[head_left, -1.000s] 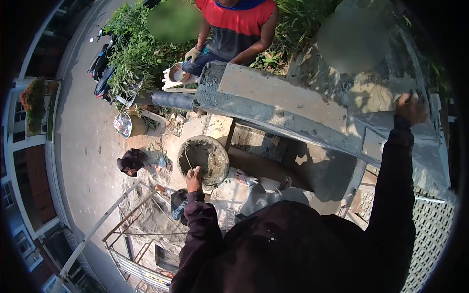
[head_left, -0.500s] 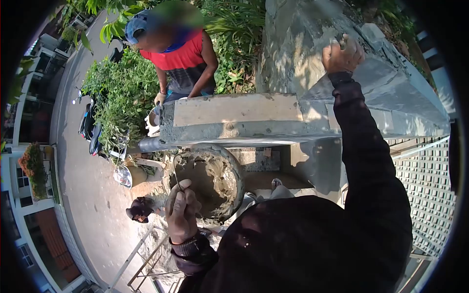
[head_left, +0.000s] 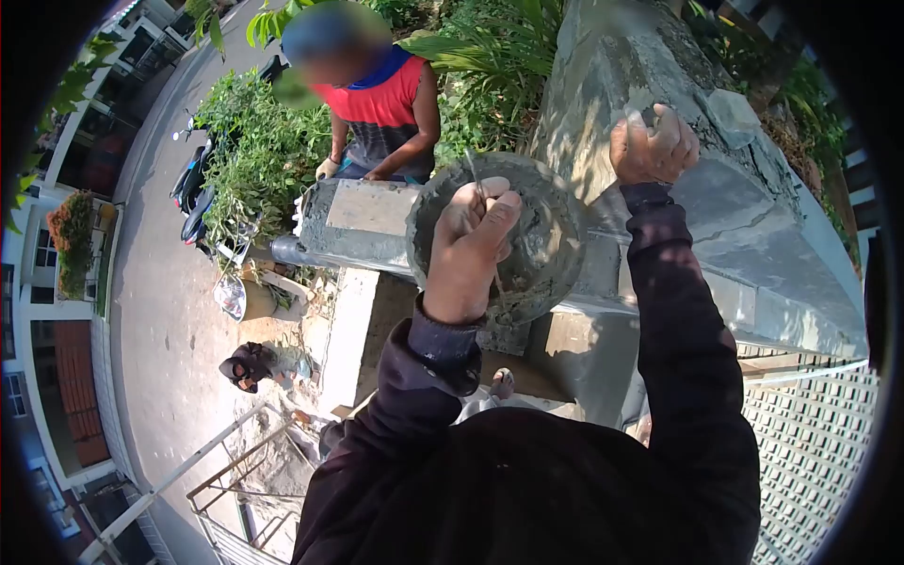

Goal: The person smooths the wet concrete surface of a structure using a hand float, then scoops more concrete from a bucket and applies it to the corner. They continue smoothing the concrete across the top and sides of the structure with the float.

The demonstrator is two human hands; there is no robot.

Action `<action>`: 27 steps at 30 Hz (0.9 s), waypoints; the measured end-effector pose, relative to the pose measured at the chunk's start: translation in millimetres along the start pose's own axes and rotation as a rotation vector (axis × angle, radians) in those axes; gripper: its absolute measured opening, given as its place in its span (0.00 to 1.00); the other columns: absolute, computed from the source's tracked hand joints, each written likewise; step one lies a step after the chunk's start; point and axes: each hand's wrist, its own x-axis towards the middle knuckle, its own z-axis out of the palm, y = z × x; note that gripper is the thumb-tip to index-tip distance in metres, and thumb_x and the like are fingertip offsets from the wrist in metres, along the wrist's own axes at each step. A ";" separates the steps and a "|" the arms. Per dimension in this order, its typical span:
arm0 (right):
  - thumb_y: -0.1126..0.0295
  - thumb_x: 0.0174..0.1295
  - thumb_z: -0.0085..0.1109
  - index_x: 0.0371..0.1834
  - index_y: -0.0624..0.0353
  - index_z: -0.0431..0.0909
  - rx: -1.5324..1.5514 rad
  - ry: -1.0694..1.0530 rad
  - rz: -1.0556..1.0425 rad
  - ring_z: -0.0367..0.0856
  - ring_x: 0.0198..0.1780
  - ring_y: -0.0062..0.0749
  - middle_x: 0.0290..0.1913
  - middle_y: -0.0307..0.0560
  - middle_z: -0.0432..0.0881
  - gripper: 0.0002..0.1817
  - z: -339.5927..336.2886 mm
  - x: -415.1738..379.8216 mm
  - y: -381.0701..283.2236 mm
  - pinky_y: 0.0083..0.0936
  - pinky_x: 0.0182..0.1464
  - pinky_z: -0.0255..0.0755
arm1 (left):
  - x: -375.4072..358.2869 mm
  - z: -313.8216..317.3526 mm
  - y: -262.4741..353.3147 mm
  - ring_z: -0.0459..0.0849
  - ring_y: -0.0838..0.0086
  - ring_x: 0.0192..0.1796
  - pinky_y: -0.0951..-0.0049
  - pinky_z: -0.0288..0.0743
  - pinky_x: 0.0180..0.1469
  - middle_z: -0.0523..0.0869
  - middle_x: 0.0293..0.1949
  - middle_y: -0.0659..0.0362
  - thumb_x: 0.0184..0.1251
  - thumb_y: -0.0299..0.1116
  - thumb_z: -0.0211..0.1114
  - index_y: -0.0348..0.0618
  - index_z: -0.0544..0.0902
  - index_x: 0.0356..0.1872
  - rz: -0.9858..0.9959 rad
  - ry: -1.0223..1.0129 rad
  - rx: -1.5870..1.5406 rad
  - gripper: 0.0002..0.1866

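My left hand (head_left: 474,247) is closed around the thin wire handle (head_left: 502,282) of a round bucket (head_left: 565,240). Grey wet mortar coats the bucket's inside, and my hand covers part of its opening. In this view the bucket overlaps the top of the low wall (head_left: 367,209). Over to the right, my right hand (head_left: 654,146) has its fingers curled in against the higher concrete slope (head_left: 589,122); whatever is inside them I cannot tell.
Beyond the wall, a person in a red and grey sleeveless shirt (head_left: 391,104) has both hands near its far left end. Another person (head_left: 247,365) is down on the ground at left. Metal scaffold bars (head_left: 221,471) stand lower left, with a patterned white lattice (head_left: 810,443) at right.
My left hand has raised the bucket by its handle from below the wall up and right to the wall top. My right hand stays at the slope.
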 end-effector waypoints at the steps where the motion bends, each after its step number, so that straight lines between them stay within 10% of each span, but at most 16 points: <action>1: 0.63 0.42 0.64 0.31 0.41 0.77 -0.036 -0.012 -0.022 0.69 0.50 0.39 0.49 0.40 0.70 0.11 -0.9 1.2 -0.9 0.37 0.52 0.63 | 3.6 10.7 -10.2 0.61 0.88 0.23 0.83 0.56 0.27 0.67 0.25 0.69 0.67 0.37 0.59 0.37 0.75 0.48 0.016 0.021 0.009 0.15; 15: 0.58 0.45 0.64 0.25 0.38 0.80 -0.276 -0.005 -0.154 0.73 0.44 0.38 0.43 0.37 0.74 0.05 16.1 -10.3 6.8 0.39 0.43 0.66 | 48.8 23.7 -102.8 0.79 0.45 0.44 0.58 0.72 0.45 0.80 0.36 0.37 0.60 0.31 0.56 0.28 0.74 0.45 0.339 0.280 0.220 0.16; 23: 0.56 0.44 0.64 0.27 0.33 0.79 -0.274 -0.027 -0.182 0.72 0.45 0.41 0.45 0.40 0.73 0.06 25.4 -15.7 17.7 0.41 0.45 0.66 | -30.8 -65.0 -144.4 0.80 0.56 0.42 0.63 0.73 0.46 0.79 0.41 0.42 0.58 0.38 0.63 0.29 0.74 0.50 0.312 0.499 0.469 0.24; 27: 0.56 0.44 0.64 0.28 0.32 0.79 -0.242 0.027 -0.173 0.71 0.45 0.43 0.45 0.40 0.73 0.07 30.5 -17.2 19.7 0.43 0.47 0.66 | -131.3 -157.7 -216.7 0.82 0.61 0.46 0.66 0.73 0.49 0.83 0.40 0.45 0.68 0.45 0.55 0.35 0.76 0.51 -0.144 0.451 0.627 0.22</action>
